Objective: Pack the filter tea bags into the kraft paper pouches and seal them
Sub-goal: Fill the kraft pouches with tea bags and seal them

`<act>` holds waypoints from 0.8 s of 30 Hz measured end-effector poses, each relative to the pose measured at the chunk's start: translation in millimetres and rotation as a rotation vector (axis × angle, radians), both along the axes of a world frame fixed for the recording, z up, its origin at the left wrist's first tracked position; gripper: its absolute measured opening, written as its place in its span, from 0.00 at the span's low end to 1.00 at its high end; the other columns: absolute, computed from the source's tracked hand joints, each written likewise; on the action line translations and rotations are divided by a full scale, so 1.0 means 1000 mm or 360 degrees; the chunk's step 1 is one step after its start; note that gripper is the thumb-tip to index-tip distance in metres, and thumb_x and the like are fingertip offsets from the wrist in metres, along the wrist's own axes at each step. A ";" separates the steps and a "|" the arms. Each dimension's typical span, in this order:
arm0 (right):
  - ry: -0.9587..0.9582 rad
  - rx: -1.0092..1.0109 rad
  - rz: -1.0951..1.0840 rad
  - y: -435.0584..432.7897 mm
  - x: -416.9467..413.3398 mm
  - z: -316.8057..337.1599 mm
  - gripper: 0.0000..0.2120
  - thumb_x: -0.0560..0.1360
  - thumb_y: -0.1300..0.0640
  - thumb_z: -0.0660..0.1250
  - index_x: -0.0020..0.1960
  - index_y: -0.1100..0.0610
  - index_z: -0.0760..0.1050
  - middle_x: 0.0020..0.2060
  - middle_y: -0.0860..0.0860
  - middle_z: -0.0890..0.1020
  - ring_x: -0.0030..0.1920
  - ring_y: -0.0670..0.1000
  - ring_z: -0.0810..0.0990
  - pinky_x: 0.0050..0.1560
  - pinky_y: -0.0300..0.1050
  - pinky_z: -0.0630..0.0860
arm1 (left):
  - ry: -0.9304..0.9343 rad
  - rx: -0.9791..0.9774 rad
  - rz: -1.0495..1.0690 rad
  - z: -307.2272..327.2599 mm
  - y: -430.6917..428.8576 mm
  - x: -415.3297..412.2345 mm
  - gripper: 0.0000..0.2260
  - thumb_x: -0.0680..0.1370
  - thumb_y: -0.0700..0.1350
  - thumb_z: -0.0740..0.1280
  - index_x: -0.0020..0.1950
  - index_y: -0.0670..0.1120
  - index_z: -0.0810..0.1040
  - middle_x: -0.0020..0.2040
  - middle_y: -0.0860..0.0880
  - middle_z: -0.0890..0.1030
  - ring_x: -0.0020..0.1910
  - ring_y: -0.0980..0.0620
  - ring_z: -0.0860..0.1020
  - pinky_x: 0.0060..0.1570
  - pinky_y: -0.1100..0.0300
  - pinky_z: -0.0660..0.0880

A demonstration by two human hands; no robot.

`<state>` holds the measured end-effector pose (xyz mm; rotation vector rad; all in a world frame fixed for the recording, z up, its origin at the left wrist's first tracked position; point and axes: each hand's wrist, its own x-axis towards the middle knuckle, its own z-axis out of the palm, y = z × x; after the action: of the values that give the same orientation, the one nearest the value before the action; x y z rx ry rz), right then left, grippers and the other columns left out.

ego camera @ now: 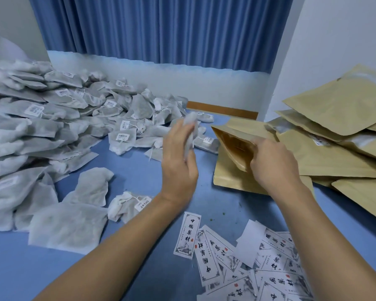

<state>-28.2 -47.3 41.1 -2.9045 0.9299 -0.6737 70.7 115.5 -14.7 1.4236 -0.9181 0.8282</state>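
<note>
Kraft paper, matte and tan, fills the right of my feed: a loose stack of flat pouches (pixel 334 131) runs off the right edge, so I cannot see how far it goes. The right hand (pixel 274 164) grips one kraft paper pouch (pixel 232 146) at its rim with curled fingers (pixel 262 143); the far side of that grip is hidden behind the paper. The pouch is held tilted over another lying flat, its mouth spread open toward the left, and I cannot tell whether its lower corner touches.

Just left of that mouth and apart from it, the left hand (pixel 178 157) has its fingers closed round a filter tea bag (pixel 192 122). Blur smears it, so I make out only soft white non-woven fabric and no clean outline.

A heap of tea bags (pixel 52 118), grey-white and crumpled, with strings and small barcode tags, covers the left of the blue table (pixel 139 172) and is cut by the left edge. Rectangular paper labels (pixel 237 257) with black characters and printed borders overlap near the bottom, some face down, cropped by the lower edge. Pleated blue curtain (pixel 156 29) hangs behind.
</note>
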 end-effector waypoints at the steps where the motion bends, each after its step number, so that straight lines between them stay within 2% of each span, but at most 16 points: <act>1: 0.0016 0.0006 0.0004 0.000 0.000 0.000 0.17 0.72 0.66 0.60 0.55 0.52 0.77 0.35 0.52 0.71 0.38 0.58 0.70 0.37 0.47 0.66 | -0.0259 -0.0007 -0.0156 0.005 -0.006 -0.012 0.19 0.80 0.29 0.57 0.71 0.36 0.71 0.71 0.45 0.73 0.73 0.44 0.70 0.71 0.48 0.66; 3: 0.0046 0.0080 0.0026 -0.002 0.000 0.002 0.09 0.74 0.62 0.61 0.51 0.54 0.77 0.34 0.52 0.71 0.38 0.58 0.70 0.37 0.47 0.67 | -0.0643 0.0230 -0.0334 0.006 -0.018 -0.033 0.16 0.82 0.31 0.56 0.69 0.33 0.74 0.70 0.40 0.75 0.70 0.40 0.72 0.69 0.45 0.68; 5: 0.0075 0.0175 0.0037 -0.004 0.000 0.005 0.06 0.76 0.56 0.61 0.47 0.55 0.77 0.35 0.52 0.75 0.35 0.56 0.71 0.35 0.46 0.67 | -0.0683 0.0593 -0.0295 0.004 -0.027 -0.048 0.19 0.82 0.30 0.54 0.69 0.35 0.76 0.66 0.40 0.77 0.65 0.40 0.75 0.63 0.47 0.73; 7: 0.0016 0.0171 0.0035 -0.007 -0.002 0.005 0.07 0.76 0.57 0.61 0.47 0.53 0.77 0.40 0.55 0.79 0.37 0.56 0.73 0.35 0.46 0.67 | -0.0379 0.0990 -0.0142 0.004 -0.032 -0.053 0.23 0.77 0.31 0.57 0.72 0.42 0.72 0.63 0.45 0.76 0.61 0.43 0.74 0.50 0.49 0.77; 9: -0.0100 0.0149 0.0074 -0.009 -0.004 0.005 0.15 0.74 0.63 0.59 0.54 0.50 0.79 0.48 0.57 0.82 0.45 0.61 0.76 0.39 0.47 0.69 | -0.0104 0.1383 0.0047 0.003 -0.042 -0.048 0.28 0.75 0.33 0.61 0.74 0.48 0.66 0.59 0.47 0.73 0.57 0.44 0.72 0.39 0.50 0.72; 10: -0.0135 0.0146 0.0094 -0.008 -0.005 0.005 0.19 0.73 0.65 0.59 0.57 0.49 0.79 0.50 0.58 0.81 0.48 0.63 0.76 0.41 0.47 0.70 | -0.0028 0.1582 0.0139 0.004 -0.050 -0.044 0.27 0.75 0.33 0.62 0.73 0.48 0.66 0.59 0.46 0.73 0.56 0.43 0.73 0.39 0.51 0.70; 12: -0.0096 0.0081 0.0145 -0.004 -0.002 0.005 0.22 0.70 0.66 0.60 0.58 0.50 0.79 0.50 0.58 0.81 0.49 0.63 0.76 0.42 0.48 0.72 | 0.0209 0.1905 0.0151 0.014 -0.076 -0.030 0.18 0.78 0.36 0.63 0.67 0.46 0.72 0.59 0.42 0.76 0.57 0.40 0.77 0.43 0.51 0.71; 14: -0.0040 -0.0059 0.0140 0.000 0.002 0.005 0.19 0.69 0.66 0.61 0.56 0.51 0.80 0.44 0.57 0.79 0.43 0.61 0.74 0.39 0.48 0.71 | 0.0497 0.1960 -0.0047 0.024 -0.106 -0.012 0.13 0.81 0.40 0.62 0.66 0.44 0.74 0.65 0.42 0.76 0.63 0.40 0.75 0.58 0.51 0.71; 15: -0.0063 -0.0091 0.0111 0.001 0.003 0.007 0.19 0.70 0.65 0.62 0.56 0.51 0.80 0.42 0.56 0.78 0.41 0.59 0.72 0.39 0.47 0.69 | 0.0692 0.1838 -0.0197 0.028 -0.118 -0.003 0.14 0.83 0.42 0.61 0.69 0.44 0.73 0.68 0.42 0.74 0.66 0.42 0.73 0.65 0.53 0.67; 17: -0.0132 0.0016 0.0100 0.000 0.001 0.007 0.22 0.71 0.65 0.61 0.59 0.48 0.79 0.43 0.57 0.77 0.42 0.60 0.71 0.40 0.48 0.70 | 0.1241 0.1338 -0.0449 0.034 -0.131 0.006 0.16 0.85 0.42 0.59 0.72 0.41 0.69 0.71 0.40 0.71 0.71 0.42 0.68 0.72 0.54 0.61; 19: -0.0178 0.0090 0.0154 0.000 -0.001 0.003 0.25 0.71 0.66 0.60 0.61 0.45 0.79 0.42 0.57 0.78 0.44 0.62 0.74 0.42 0.51 0.74 | 0.1505 0.0979 -0.0469 0.029 -0.131 0.005 0.18 0.85 0.42 0.57 0.75 0.40 0.66 0.72 0.39 0.70 0.73 0.41 0.67 0.73 0.54 0.61; 22: -0.0344 0.0050 0.0167 -0.001 -0.003 -0.003 0.27 0.70 0.68 0.59 0.61 0.45 0.79 0.37 0.55 0.76 0.39 0.58 0.69 0.39 0.48 0.71 | 0.1200 0.1069 -0.0464 0.021 -0.125 -0.006 0.19 0.86 0.42 0.57 0.76 0.40 0.66 0.72 0.43 0.70 0.74 0.45 0.66 0.68 0.67 0.60; 23: -0.0356 0.0031 0.0155 -0.001 -0.003 -0.004 0.28 0.70 0.68 0.59 0.62 0.44 0.79 0.38 0.57 0.78 0.39 0.57 0.68 0.38 0.47 0.69 | 0.1096 0.1297 -0.0543 0.023 -0.118 -0.013 0.18 0.85 0.42 0.59 0.75 0.40 0.67 0.72 0.42 0.71 0.73 0.43 0.67 0.69 0.63 0.62; 24: -0.0329 0.0000 0.0148 -0.001 -0.003 -0.005 0.27 0.71 0.67 0.60 0.62 0.44 0.79 0.39 0.58 0.79 0.38 0.57 0.68 0.38 0.46 0.67 | 0.0856 0.1589 -0.0423 0.021 -0.108 -0.021 0.18 0.83 0.44 0.62 0.72 0.41 0.69 0.69 0.40 0.74 0.69 0.41 0.71 0.65 0.56 0.67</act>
<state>-31.2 -48.2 35.8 -2.7883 0.7663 -0.9440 50.2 7.7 6.4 2.1477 -1.1001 -0.3058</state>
